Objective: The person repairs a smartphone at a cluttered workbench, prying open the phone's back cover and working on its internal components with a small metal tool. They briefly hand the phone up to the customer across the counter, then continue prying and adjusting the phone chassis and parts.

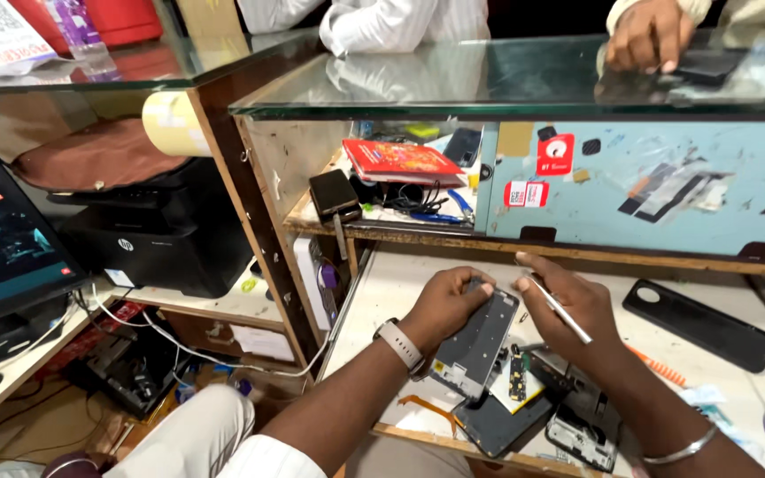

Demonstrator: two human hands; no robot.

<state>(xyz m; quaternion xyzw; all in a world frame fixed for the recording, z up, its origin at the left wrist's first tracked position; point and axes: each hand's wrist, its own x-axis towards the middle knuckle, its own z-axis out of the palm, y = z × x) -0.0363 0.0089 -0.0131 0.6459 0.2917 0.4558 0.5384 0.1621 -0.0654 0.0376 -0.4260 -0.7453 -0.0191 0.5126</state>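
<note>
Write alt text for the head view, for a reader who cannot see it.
At a phone repair bench, the left hand holds a grey phone frame while the right hand holds a thin metal tool beside it. Below them lie opened phone parts; a black back cover lies to the right. Another person's hand rests on the glass counter.

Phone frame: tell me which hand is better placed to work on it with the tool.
Probably the right hand: it already holds the thin metal tool just beside the phone frame, while the left hand grips the frame's upper edge.
</note>
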